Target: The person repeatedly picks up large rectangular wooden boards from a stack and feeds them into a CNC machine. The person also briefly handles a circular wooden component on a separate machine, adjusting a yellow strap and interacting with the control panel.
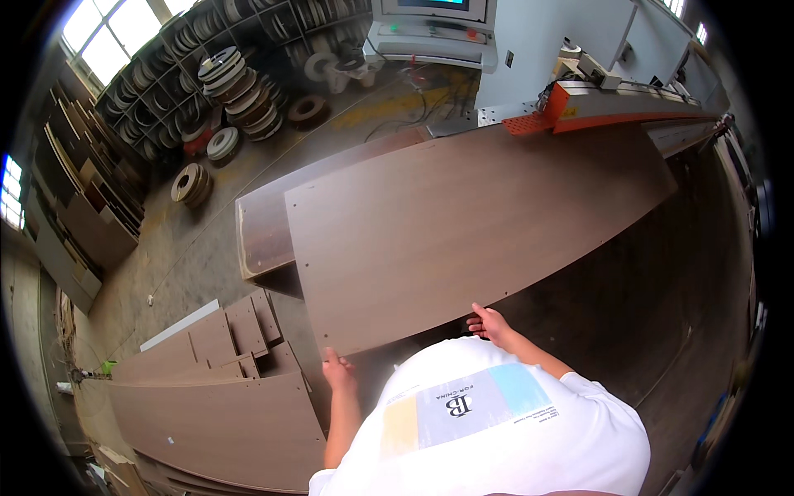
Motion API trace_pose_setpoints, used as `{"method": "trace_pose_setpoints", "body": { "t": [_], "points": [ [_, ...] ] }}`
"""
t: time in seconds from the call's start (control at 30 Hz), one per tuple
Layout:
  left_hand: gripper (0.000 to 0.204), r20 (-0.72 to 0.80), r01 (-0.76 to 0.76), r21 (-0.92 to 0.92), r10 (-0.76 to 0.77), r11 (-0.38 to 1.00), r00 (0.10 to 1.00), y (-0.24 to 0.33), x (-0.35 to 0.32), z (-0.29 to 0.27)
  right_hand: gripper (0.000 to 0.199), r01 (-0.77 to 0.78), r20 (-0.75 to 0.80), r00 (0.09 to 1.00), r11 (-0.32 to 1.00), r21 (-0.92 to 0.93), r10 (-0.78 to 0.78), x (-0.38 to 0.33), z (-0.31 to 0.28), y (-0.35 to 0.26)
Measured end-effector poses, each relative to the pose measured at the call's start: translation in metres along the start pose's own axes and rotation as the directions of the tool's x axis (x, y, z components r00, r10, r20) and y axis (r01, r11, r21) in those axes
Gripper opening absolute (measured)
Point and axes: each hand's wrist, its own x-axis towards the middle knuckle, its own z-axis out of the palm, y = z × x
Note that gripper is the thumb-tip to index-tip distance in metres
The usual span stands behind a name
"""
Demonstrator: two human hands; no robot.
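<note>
A long brown wood-grain panel (463, 223) with small drilled holes along its edges lies before me, its far part at the orange-fronted machine. My left hand (339, 376) is closed on its near left corner, thumb at the edge and the other fingers mostly hidden below. Farther right, my right hand (490, 324) is at the near edge, thumb against it and fingers curled just under it. Beneath the panel's left end, a brown support surface (263, 227) with a worn edge sticks out.
An orange guard (571, 107) on the machine borders the panel's far side. Stacked brown boards (223, 413) lie at lower left. Edge-banding rolls (244, 95) stand in piles and on a rack behind. Upright boards (91, 182) lean at far left. A control console (430, 37) stands at the back.
</note>
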Motion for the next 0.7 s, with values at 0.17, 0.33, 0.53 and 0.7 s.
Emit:
{"method": "trace_pose_setpoints", "body": {
  "t": [0.17,0.33,0.53,0.7],
  "points": [
    [0.038,0.063,0.016,0.01,-0.016,1.0,0.998,-0.035,-0.002,0.024,0.053,-0.02,0.012,1.0,0.995,-0.096,0.022,0.004,0.004,0.0],
    [0.044,0.257,-0.024,0.271,-0.048,0.962,0.965,-0.054,-0.008,0.035,0.057,-0.046,0.035,0.998,0.989,-0.137,0.051,0.009,0.005,0.001],
    [0.055,0.446,-0.32,0.728,-0.063,0.607,0.893,-0.041,-0.036,0.064,0.059,-0.057,0.027,0.998,0.986,-0.158,0.062,0.011,0.007,0.003],
    [0.047,0.532,-0.172,0.576,-0.206,0.799,0.821,-0.086,-0.006,0.055,0.064,-0.028,0.058,0.997,0.977,-0.213,0.041,0.013,0.017,0.0]
  ]
}}
